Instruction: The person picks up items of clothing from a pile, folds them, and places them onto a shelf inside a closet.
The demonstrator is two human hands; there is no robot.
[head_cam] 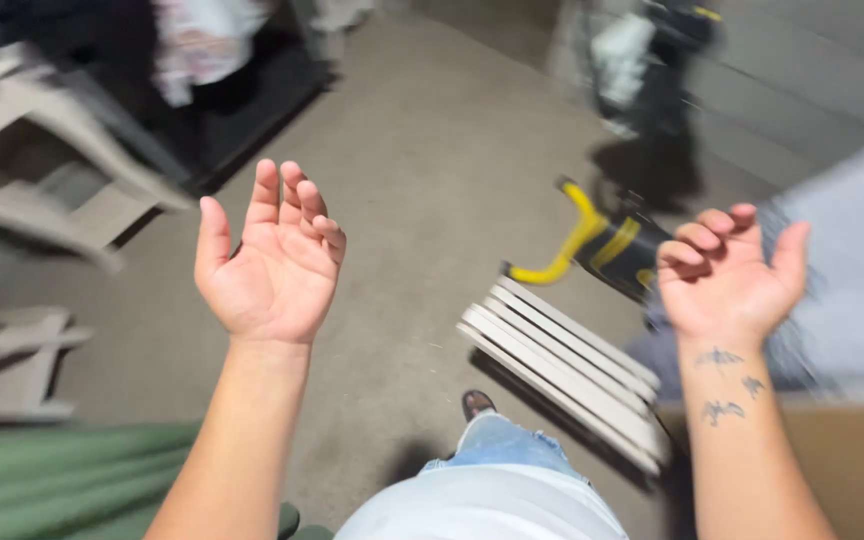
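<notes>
My left hand (270, 262) is raised palm up in front of me, fingers spread and slightly curled, holding nothing. At the right, my right hand (727, 275) is also palm up and empty, its fingers curled loosely inward. Small dark tattoos mark that forearm. Just behind the right hand lies a black and yellow power tool (612, 245) with a curved yellow handle, apart from the hand. Below, my own jeans leg and shoe (479, 404) stand on the grey concrete floor (422, 170).
A stack of pale slatted boards (562, 375) lies on the floor at the right. Pale wooden furniture parts (42, 170) stand at the left. A green surface (62, 480) fills the lower left, a cardboard edge (852, 460) the lower right. The picture is motion-blurred.
</notes>
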